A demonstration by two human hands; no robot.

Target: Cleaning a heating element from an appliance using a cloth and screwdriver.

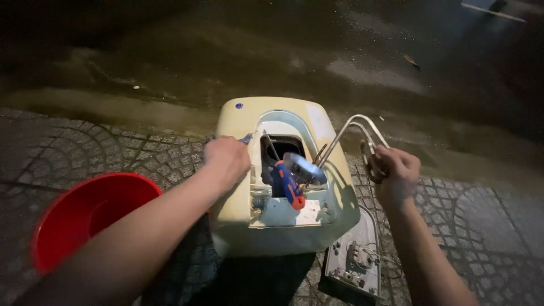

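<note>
**Two hands at an opened water heater on wet paving**

Seen from above at night, a cream-coloured water heater tank point(283, 187) lies in the centre of the frame on patterned paving stones point(73, 147), its open service hatch facing up. The left hand point(226, 158), left of centre, is curled closed and rests on the tank's upper left edge, gripping a small bluish tool point(246, 138) whose tip shows beside the knuckles. The right hand point(396, 173), right of centre, is clenched around the looped end of a bent metal heating element point(354, 127), held just beside the tank's right flank; its tubes arch up and then slant down toward the hatch. Inside the hatch, a blue-and-orange screwdriver point(287, 184) lies on the wiring plate, touching a round shiny metal flange point(305, 168) fixed to the element's lower end. At the lower right, the removed cover panel point(354, 260), with small electrical parts on it, lies flat on the stones near the tank's corner. At the lower left, a red plastic basin point(85, 212) stands partly hidden by the left forearm. Wet dark ground point(283, 51) fills the upper half of the frame.
</note>
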